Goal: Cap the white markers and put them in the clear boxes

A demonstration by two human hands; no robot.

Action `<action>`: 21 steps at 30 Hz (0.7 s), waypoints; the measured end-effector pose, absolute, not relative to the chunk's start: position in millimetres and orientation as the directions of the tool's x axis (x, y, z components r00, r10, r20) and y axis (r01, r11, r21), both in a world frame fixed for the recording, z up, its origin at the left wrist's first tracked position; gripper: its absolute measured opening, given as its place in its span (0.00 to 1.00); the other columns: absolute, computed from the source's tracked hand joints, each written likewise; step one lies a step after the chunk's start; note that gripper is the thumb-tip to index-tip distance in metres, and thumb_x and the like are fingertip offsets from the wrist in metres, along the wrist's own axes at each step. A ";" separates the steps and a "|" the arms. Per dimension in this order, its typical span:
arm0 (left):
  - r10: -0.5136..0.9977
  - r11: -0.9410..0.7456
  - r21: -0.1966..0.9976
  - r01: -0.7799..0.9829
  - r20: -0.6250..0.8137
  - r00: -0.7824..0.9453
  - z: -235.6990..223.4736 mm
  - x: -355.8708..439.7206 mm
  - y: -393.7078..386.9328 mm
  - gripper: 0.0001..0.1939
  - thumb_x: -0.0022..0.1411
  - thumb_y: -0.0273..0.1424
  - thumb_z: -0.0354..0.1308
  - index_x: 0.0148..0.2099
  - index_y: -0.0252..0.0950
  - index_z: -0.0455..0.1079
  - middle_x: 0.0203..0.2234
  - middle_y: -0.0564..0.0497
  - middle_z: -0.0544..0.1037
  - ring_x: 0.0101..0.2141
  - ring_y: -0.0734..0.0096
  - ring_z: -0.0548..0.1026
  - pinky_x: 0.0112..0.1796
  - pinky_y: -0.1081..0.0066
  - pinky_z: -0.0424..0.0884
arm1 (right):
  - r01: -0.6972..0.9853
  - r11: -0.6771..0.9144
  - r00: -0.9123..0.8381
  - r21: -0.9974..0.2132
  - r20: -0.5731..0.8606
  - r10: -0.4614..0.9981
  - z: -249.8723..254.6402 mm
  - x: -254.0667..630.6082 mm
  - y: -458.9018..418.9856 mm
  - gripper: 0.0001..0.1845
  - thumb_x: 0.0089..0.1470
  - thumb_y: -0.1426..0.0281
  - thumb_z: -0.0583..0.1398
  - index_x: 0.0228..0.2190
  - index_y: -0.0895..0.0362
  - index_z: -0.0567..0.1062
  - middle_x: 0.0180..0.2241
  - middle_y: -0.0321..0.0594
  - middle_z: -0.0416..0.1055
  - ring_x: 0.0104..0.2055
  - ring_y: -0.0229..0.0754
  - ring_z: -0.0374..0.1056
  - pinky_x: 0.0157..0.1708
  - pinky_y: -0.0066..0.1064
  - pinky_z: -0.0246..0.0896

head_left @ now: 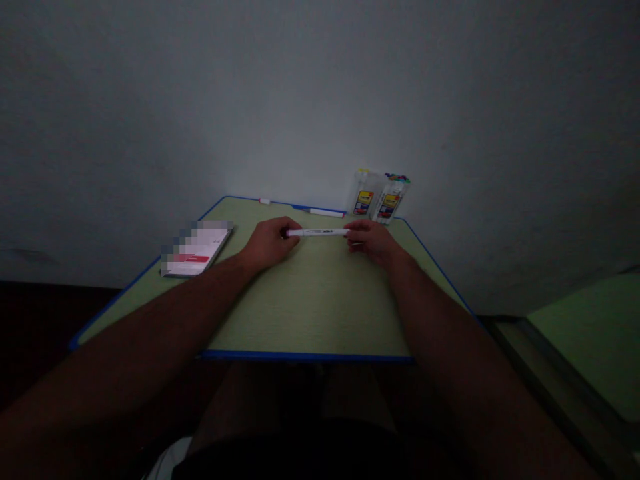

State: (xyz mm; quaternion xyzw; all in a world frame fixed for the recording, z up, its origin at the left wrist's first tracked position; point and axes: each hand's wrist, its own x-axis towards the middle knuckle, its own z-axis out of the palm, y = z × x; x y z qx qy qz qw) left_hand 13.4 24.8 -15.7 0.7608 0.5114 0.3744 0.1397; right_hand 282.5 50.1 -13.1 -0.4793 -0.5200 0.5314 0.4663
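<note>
A white marker pen (323,233) with dark print lies level between my two hands, over the middle of the table. Its left end, which looks pinkish, is pinched in my left hand (273,243). The fingertips of my right hand (373,241) close around its other end and hide that tip. Behind it, near the table's back edge, rests another white marker (327,213) with a pink end. Two clear marker cases (363,194) stand upright at the back right; the right-hand case (391,199) shows several coloured ends at its top.
The pale green table (310,320) has a blue rim and stands against a grey wall (300,100). On its left side lies a phone-like flat device (197,250) with a lit screen, partly pixelated. A small white-and-pink piece (265,201) sits at the back edge.
</note>
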 end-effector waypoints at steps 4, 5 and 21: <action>0.886 -0.434 0.595 0.676 0.419 0.200 -14.7 13.6 24.0 0.12 0.56 0.30 0.60 0.43 0.35 0.78 0.33 0.49 0.81 0.32 0.68 0.74 0.39 0.67 0.69 | -0.009 -0.011 -0.125 -1.000 -0.010 0.992 -13.8 283.8 51.2 0.11 0.42 0.79 0.68 0.31 0.58 0.77 0.23 0.33 0.72 0.25 0.34 0.68 0.25 0.27 0.69; 0.886 -0.434 0.596 0.676 0.418 0.200 -14.6 13.6 23.9 0.12 0.56 0.30 0.60 0.43 0.35 0.78 0.33 0.49 0.81 0.32 0.68 0.74 0.38 0.67 0.69 | -0.014 -0.007 -0.131 -1.000 -0.005 0.991 -14.4 284.2 51.7 0.11 0.42 0.79 0.68 0.31 0.58 0.77 0.23 0.33 0.72 0.25 0.34 0.68 0.25 0.27 0.69; 0.882 -0.450 0.611 0.651 0.420 0.215 -13.3 11.4 23.4 0.12 0.57 0.32 0.60 0.43 0.36 0.79 0.30 0.50 0.80 0.31 0.68 0.74 0.36 0.67 0.69 | 0.025 -0.033 -0.114 -0.999 -0.036 0.993 -13.1 283.1 50.1 0.09 0.44 0.76 0.71 0.28 0.59 0.77 0.22 0.35 0.74 0.22 0.34 0.68 0.23 0.28 0.71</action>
